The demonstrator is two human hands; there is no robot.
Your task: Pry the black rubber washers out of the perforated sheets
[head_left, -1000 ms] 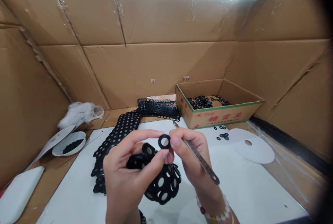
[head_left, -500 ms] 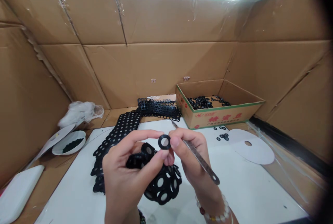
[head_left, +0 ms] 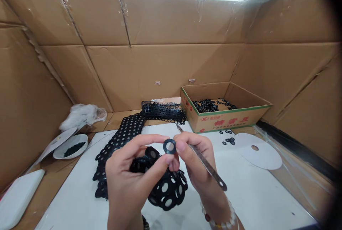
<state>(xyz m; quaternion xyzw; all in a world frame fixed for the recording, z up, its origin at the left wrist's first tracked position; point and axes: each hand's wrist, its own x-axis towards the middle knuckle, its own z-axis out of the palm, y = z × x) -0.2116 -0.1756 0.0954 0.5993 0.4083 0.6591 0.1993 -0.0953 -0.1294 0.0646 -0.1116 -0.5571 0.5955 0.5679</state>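
A single black ring (head_left: 165, 147) is pinched upright between the thumb and forefinger of my left hand (head_left: 125, 176). Bunched beneath those fingers is a piece of linked black rings (head_left: 173, 191), its upper part partly hidden by the hand. My right hand (head_left: 197, 155) grips slim metal tweezers (head_left: 208, 167), pointed end up and away, holed end toward me. Its thumb and fingertips also meet the right edge of the single ring.
A long strip of linked black rings (head_left: 130, 125) runs back to black netting (head_left: 162, 111). Loose rings lie in a cardboard box (head_left: 227, 119) and beside it (head_left: 229, 141). A white disc (head_left: 258, 151) lies right; a white bowl (head_left: 82, 147) with dark bits stands left. Cardboard walls surround the table.
Both hands keep the same grip. The single ring has shifted very slightly right and tilted a little, and now catches more light.
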